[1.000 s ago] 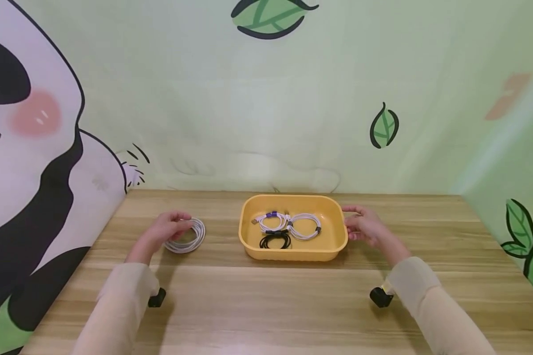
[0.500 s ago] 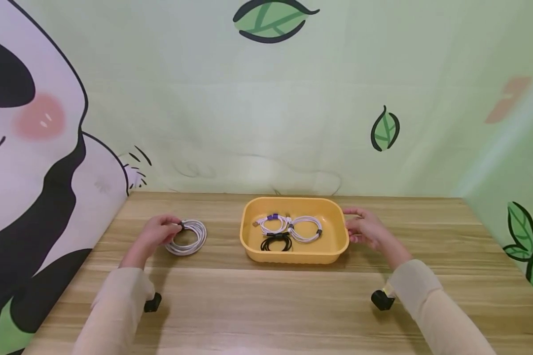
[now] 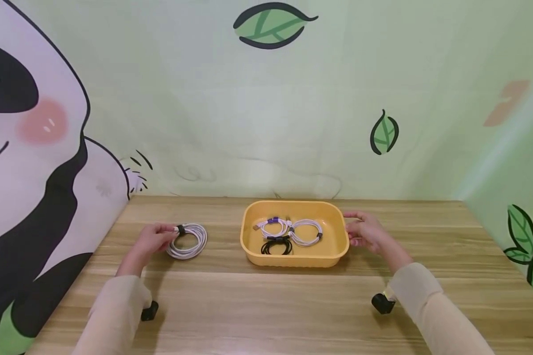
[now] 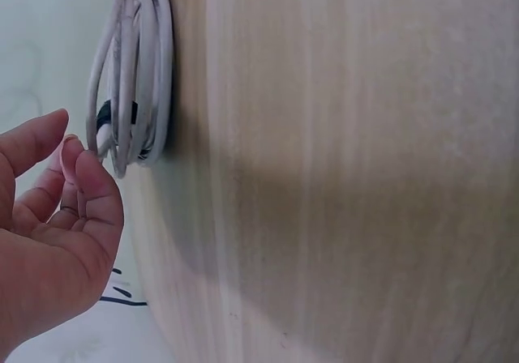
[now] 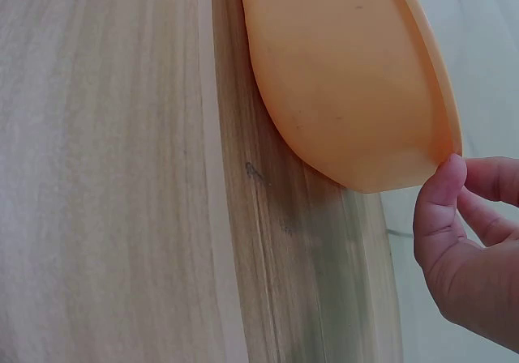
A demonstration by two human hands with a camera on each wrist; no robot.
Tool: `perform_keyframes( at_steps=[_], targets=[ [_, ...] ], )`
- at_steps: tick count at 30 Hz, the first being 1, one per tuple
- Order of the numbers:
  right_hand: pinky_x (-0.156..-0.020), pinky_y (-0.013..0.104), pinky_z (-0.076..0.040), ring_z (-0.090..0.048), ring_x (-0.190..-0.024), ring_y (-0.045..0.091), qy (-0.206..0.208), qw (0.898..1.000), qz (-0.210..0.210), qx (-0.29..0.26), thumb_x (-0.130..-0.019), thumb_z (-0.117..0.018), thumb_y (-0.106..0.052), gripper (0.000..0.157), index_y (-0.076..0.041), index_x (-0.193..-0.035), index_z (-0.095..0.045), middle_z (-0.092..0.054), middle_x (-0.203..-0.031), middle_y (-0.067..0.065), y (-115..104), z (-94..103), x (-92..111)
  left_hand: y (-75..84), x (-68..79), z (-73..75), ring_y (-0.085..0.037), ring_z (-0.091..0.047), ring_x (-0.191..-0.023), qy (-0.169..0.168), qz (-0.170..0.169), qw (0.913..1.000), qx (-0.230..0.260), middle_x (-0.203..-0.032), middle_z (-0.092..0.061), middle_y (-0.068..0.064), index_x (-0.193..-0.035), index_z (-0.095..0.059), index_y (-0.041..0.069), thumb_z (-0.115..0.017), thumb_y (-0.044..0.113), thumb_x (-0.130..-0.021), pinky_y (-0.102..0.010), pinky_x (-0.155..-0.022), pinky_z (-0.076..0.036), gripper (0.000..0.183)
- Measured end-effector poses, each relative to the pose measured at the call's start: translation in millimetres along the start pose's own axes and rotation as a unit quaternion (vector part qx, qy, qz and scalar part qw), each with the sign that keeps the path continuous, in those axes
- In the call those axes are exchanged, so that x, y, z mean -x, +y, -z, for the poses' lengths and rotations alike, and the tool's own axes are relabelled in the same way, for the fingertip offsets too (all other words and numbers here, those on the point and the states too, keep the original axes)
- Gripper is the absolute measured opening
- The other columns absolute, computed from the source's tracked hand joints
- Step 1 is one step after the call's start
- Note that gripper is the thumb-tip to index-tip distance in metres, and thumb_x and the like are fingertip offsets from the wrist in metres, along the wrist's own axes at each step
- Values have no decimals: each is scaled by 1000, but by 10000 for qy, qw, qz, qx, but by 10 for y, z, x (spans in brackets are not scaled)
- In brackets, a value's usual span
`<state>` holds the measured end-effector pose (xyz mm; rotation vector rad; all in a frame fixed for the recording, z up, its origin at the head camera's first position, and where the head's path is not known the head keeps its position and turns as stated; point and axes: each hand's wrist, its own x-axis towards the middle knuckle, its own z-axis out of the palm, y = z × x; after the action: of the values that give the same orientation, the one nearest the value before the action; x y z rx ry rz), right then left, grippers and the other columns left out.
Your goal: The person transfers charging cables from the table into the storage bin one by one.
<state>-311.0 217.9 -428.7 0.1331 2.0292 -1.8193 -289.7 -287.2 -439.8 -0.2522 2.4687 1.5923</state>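
A coil of grey-white cable (image 3: 188, 241), bound by a black strap, lies on the table's left side. My left hand (image 3: 153, 237) is at the coil's left edge, fingertips beside its strapped end. The left wrist view shows a gap between thumb and finger, with a bent finger next to the cable coil (image 4: 134, 71); contact is unclear. To the right stands a yellow tray (image 3: 295, 260). Inside are a white cable with a purple tie (image 3: 272, 228), a white cable coil (image 3: 306, 232) and a black cable coil (image 3: 277, 246). My right hand (image 3: 365, 230) pinches the tray's right rim.
The wooden table (image 3: 266, 310) meets a pale green wall (image 3: 195, 113) with printed leaves behind the tray. A panda picture (image 3: 53, 197) covers the left side. A small black device (image 3: 149, 311) hangs under each sleeve.
My left hand has drawn back left from over the coil to its edge, uncovering the black strap. The right hand stays at the tray. The head view has tilted slightly up.
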Motion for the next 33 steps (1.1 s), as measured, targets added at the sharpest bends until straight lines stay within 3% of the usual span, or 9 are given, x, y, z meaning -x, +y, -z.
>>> perform_keyframes(
  at_steps=[20, 33],
  targets=[
    [-49, 18, -45, -49, -54, 7, -33, 10000, 65, -63, -86, -44, 0, 52, 0, -135, -25, -52, -71, -2, 48, 9, -21, -163, 48, 11, -5, -48, -67, 102, 328, 9992, 199, -76, -50, 8, -122, -37, -11, -52, 11, -86, -19, -62, -45, 45],
    [-50, 18, -46, -49, -55, 7, -64, 9999, 109, -15, -86, -44, -1, 53, 0, -135, -24, -52, -73, 0, 26, 11, 1, -201, 66, 47, -1, -51, -72, -237, 637, 9958, 605, -78, -52, 11, -124, -33, -10, -53, 15, -87, -22, -69, -47, 49]
  ],
)
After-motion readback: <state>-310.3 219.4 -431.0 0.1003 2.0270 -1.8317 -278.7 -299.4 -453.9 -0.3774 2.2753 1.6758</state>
